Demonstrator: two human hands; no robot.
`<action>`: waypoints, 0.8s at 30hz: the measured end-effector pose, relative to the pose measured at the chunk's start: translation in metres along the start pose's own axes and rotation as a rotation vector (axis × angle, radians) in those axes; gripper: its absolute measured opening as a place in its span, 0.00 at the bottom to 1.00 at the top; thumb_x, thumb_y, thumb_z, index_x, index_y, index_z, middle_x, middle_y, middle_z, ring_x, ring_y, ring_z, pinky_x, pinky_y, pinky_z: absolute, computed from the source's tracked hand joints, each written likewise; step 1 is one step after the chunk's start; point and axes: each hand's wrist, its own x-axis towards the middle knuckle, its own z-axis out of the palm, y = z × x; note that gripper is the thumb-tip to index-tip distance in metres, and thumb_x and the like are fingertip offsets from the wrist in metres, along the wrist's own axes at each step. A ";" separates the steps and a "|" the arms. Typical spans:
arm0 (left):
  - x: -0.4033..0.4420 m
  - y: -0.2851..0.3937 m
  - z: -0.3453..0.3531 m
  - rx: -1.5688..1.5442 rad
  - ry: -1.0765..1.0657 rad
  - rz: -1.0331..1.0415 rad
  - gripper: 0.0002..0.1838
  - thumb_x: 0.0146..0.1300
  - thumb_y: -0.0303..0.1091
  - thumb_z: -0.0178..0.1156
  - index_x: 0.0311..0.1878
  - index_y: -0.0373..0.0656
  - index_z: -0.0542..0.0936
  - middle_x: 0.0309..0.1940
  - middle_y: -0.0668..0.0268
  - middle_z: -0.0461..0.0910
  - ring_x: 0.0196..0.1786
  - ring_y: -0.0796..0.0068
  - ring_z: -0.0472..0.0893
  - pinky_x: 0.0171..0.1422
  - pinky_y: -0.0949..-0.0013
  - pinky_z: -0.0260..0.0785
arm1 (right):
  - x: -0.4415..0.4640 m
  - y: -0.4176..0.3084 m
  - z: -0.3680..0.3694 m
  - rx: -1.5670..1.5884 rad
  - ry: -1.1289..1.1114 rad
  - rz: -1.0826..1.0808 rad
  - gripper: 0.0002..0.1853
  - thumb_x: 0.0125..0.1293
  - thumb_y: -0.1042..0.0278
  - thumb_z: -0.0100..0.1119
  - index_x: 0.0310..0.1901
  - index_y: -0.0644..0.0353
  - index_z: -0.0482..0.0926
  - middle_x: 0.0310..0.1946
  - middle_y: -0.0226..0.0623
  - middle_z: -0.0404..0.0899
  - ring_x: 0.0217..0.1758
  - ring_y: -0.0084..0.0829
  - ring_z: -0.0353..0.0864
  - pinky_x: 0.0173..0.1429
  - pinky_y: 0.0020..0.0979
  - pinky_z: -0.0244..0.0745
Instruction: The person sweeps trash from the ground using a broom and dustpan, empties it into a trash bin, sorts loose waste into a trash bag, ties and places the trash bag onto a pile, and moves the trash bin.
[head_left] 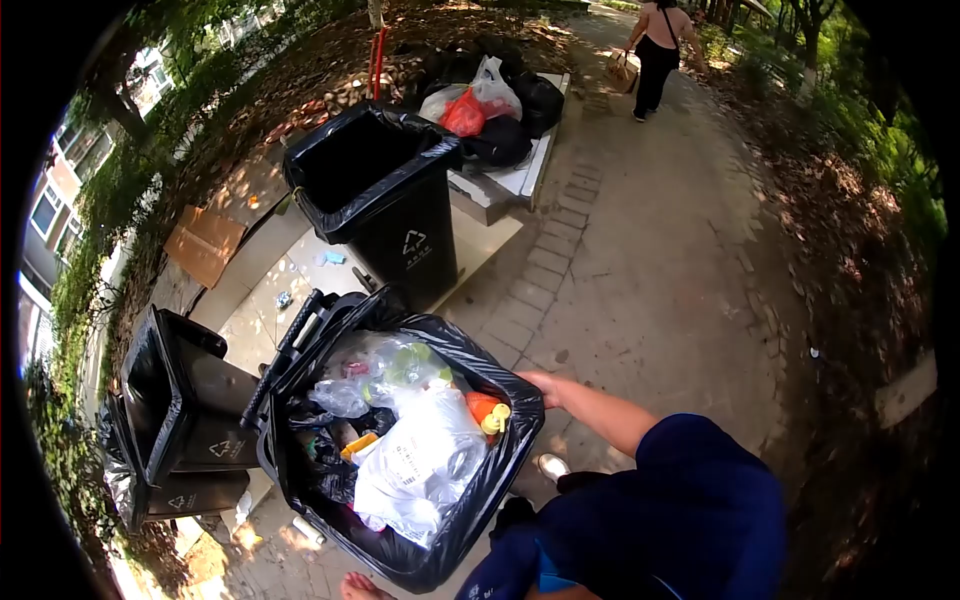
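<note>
A black wheelie bin (pixel 375 562), lined with a black bag, stands in front of me with its lid hanging back. Inside lie a white plastic bag (pixel 415 465), clear plastic wrapping (pixel 375 365) and an orange bottle with a yellow pump top (pixel 492 418). My right hand (pixel 543 388) is closed on the lined rim at its right corner. At the bottom edge of the view, close by the bin's lower corner, my left hand (pixel 364 587) shows only in part. Whether its fingers grip the bin cannot be made out.
Another lined bin (pixel 412 245) stands ahead, dark inside. Two more bins (pixel 205 425) are at the left. Filled rubbish bags (pixel 490 115) are heaped on a white slab. Flattened cardboard (pixel 204 245) lies left. A person (pixel 660 50) with a bag is on the paved path (pixel 660 290).
</note>
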 end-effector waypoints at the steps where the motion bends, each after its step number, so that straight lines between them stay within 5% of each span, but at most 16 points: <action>1: 0.022 -0.036 -0.029 -0.101 0.018 -0.312 0.19 0.58 0.40 0.46 0.50 0.39 0.64 0.44 0.61 0.71 0.41 0.67 0.73 0.44 0.66 0.68 | 0.006 0.002 -0.008 -0.001 -0.019 -0.039 0.22 0.61 0.56 0.43 0.47 0.67 0.67 0.43 0.39 0.73 0.42 0.27 0.73 0.50 0.30 0.68; 2: 0.014 -0.060 -0.026 -0.101 0.022 -0.312 0.19 0.58 0.40 0.46 0.50 0.39 0.64 0.44 0.61 0.71 0.41 0.67 0.73 0.44 0.66 0.68 | 0.009 0.005 -0.016 0.044 0.054 -0.057 0.19 0.63 0.58 0.37 0.47 0.63 0.67 0.41 0.37 0.73 0.40 0.27 0.74 0.47 0.31 0.70; 4: -0.042 -0.109 -0.023 -0.297 -0.364 -0.474 0.20 0.56 0.41 0.46 0.49 0.40 0.67 0.45 0.60 0.71 0.44 0.64 0.72 0.46 0.62 0.67 | -0.003 0.014 -0.019 0.027 0.162 -0.205 0.18 0.64 0.58 0.36 0.47 0.61 0.67 0.41 0.36 0.73 0.40 0.27 0.74 0.46 0.31 0.71; 7: -0.133 -0.094 0.022 -0.538 -0.413 -0.805 0.20 0.54 0.42 0.48 0.46 0.40 0.71 0.47 0.58 0.71 0.50 0.59 0.70 0.50 0.56 0.64 | -0.022 0.028 -0.026 -0.027 0.271 -0.335 0.17 0.65 0.58 0.33 0.48 0.57 0.65 0.39 0.32 0.73 0.38 0.26 0.74 0.43 0.31 0.72; 9: -0.156 -0.103 0.044 -0.725 -0.689 -0.809 0.23 0.55 0.44 0.45 0.50 0.38 0.68 0.50 0.55 0.67 0.54 0.57 0.65 0.59 0.54 0.54 | -0.037 0.031 -0.023 -0.097 0.297 -0.318 0.18 0.64 0.56 0.34 0.46 0.60 0.67 0.36 0.33 0.75 0.38 0.27 0.74 0.41 0.30 0.72; 11: -0.170 -0.109 0.060 -0.798 -0.726 -0.792 0.25 0.55 0.46 0.44 0.51 0.38 0.67 0.51 0.56 0.66 0.55 0.57 0.64 0.60 0.54 0.52 | -0.072 0.025 0.003 -0.298 0.279 -0.313 0.18 0.64 0.57 0.37 0.41 0.63 0.70 0.35 0.32 0.74 0.35 0.24 0.74 0.41 0.28 0.71; 15: -0.217 -0.071 0.086 -0.898 -0.621 -0.637 0.27 0.55 0.50 0.42 0.53 0.40 0.65 0.53 0.59 0.65 0.57 0.60 0.62 0.63 0.56 0.46 | -0.105 -0.005 0.075 -0.530 -0.029 -0.329 0.16 0.61 0.58 0.45 0.41 0.64 0.71 0.33 0.31 0.75 0.33 0.19 0.73 0.40 0.23 0.70; 18: -0.220 -0.069 0.080 -0.920 -0.553 -0.579 0.25 0.56 0.49 0.41 0.51 0.42 0.67 0.51 0.61 0.67 0.55 0.62 0.64 0.61 0.57 0.49 | -0.084 -0.031 0.144 -1.049 -0.094 -0.516 0.08 0.55 0.66 0.53 0.27 0.62 0.75 0.23 0.24 0.74 0.26 0.13 0.69 0.31 0.18 0.65; 21: -0.211 -0.083 0.056 -0.941 -0.643 -0.717 0.20 0.57 0.43 0.43 0.48 0.40 0.69 0.49 0.61 0.70 0.52 0.65 0.67 0.59 0.60 0.55 | -0.044 -0.056 0.182 -1.302 -0.069 -0.682 0.12 0.54 0.65 0.55 0.18 0.62 0.73 0.13 0.22 0.68 0.18 0.12 0.66 0.23 0.16 0.61; 24: -0.184 -0.106 0.020 -0.573 -0.241 -0.536 0.12 0.59 0.34 0.44 0.40 0.37 0.71 0.37 0.63 0.75 0.39 0.70 0.75 0.44 0.69 0.69 | -0.024 -0.064 0.200 -1.546 -0.130 -0.881 0.13 0.53 0.67 0.55 0.16 0.64 0.70 0.13 0.22 0.68 0.19 0.12 0.65 0.23 0.16 0.59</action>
